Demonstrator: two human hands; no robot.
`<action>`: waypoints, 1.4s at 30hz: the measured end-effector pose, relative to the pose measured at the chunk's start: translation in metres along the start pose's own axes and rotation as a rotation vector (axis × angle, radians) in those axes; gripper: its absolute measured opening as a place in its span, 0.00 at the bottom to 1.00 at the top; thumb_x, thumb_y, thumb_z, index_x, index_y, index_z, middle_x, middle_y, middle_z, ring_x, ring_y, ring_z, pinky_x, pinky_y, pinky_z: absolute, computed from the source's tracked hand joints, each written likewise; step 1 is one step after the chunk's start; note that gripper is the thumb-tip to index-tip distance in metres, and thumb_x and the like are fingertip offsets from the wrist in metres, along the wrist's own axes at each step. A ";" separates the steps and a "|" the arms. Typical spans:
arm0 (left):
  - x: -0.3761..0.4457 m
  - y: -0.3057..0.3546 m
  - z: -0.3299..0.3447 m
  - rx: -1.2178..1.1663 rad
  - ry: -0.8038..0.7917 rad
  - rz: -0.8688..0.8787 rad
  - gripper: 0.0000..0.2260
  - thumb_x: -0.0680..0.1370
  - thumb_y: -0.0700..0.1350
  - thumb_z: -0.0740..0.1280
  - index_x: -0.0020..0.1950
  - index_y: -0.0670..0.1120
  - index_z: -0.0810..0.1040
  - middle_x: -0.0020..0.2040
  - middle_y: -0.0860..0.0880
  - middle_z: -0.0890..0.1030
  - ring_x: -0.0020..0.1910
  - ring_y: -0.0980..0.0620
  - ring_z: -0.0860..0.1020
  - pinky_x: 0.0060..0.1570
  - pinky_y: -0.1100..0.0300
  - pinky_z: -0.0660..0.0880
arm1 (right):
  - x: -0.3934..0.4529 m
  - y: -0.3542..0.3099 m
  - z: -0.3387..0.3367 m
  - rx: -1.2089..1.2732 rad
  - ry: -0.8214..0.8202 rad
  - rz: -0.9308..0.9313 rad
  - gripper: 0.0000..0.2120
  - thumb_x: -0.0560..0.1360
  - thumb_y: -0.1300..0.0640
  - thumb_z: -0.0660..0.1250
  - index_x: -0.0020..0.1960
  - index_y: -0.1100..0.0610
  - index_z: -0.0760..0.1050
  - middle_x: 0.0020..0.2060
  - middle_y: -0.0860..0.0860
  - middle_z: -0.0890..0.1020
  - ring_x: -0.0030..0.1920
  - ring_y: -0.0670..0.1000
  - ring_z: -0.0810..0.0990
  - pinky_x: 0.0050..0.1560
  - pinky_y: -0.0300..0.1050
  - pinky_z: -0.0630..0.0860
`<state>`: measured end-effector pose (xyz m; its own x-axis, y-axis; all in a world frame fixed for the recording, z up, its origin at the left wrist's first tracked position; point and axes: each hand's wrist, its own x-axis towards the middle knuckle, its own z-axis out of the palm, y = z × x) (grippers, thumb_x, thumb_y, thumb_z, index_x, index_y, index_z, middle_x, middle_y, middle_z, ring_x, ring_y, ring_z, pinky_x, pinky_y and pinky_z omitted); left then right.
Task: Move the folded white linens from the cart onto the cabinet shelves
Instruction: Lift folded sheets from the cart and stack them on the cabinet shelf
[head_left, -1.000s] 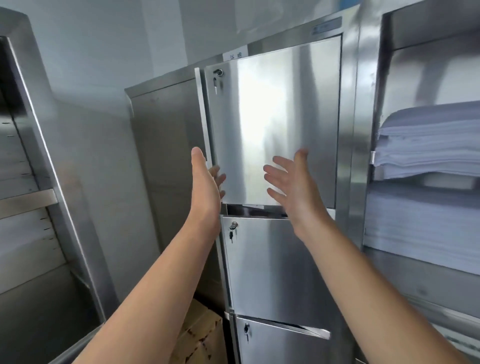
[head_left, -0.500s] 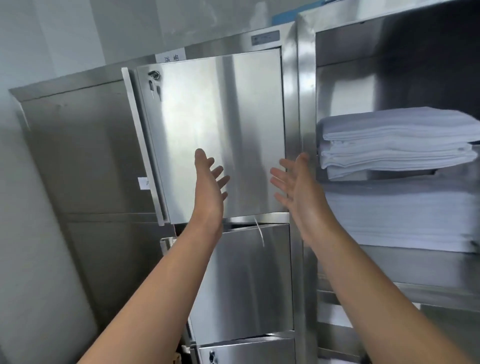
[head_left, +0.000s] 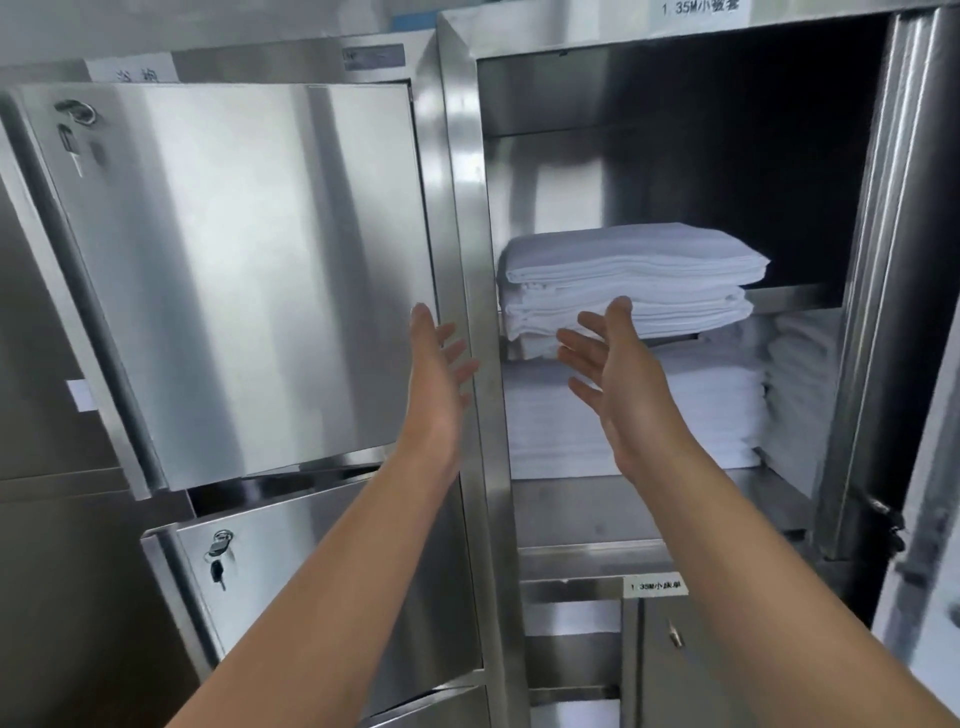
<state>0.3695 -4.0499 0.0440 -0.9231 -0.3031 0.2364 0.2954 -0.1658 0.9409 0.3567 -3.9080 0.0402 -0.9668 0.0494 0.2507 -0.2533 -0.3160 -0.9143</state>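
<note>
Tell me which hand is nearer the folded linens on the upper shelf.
Right. The right hand is raised in front of the folded linens, fingers overlapping their lower edge; the left hand is off to their left, before the cabinet frame.

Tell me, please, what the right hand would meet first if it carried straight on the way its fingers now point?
Most likely the folded white linens on the upper shelf: the open right hand points up and forward at that stack's front edge. Depth is unclear from this one view, so any gap between them cannot be judged.

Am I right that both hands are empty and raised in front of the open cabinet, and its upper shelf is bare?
Not quite. The head view shows both hands, left and right, empty and raised, but the upper shelf holds a stack of folded white linens.
</note>
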 end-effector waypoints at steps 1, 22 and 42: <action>0.002 0.002 0.007 0.000 -0.004 0.002 0.28 0.83 0.63 0.46 0.73 0.49 0.70 0.70 0.47 0.74 0.66 0.48 0.75 0.71 0.46 0.66 | 0.005 -0.002 -0.005 0.008 0.001 0.002 0.28 0.83 0.38 0.47 0.74 0.54 0.68 0.64 0.50 0.79 0.64 0.48 0.77 0.72 0.51 0.67; 0.080 -0.018 0.132 0.021 0.057 0.163 0.27 0.82 0.65 0.49 0.65 0.49 0.77 0.64 0.48 0.79 0.61 0.48 0.79 0.61 0.52 0.75 | 0.122 -0.015 -0.111 -0.052 -0.002 -0.094 0.25 0.84 0.39 0.46 0.71 0.51 0.70 0.62 0.46 0.79 0.63 0.45 0.77 0.72 0.52 0.67; 0.140 -0.041 0.145 -0.012 -0.059 0.233 0.26 0.85 0.61 0.47 0.64 0.48 0.79 0.57 0.49 0.82 0.56 0.49 0.80 0.57 0.55 0.77 | 0.160 0.001 -0.098 -0.255 0.163 -0.354 0.17 0.85 0.49 0.51 0.68 0.46 0.73 0.56 0.44 0.82 0.59 0.43 0.78 0.69 0.51 0.71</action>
<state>0.1929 -3.9493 0.0738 -0.8424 -0.2789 0.4610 0.5047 -0.1089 0.8564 0.1980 -3.8075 0.0479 -0.8071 0.2666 0.5269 -0.5491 -0.0107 -0.8357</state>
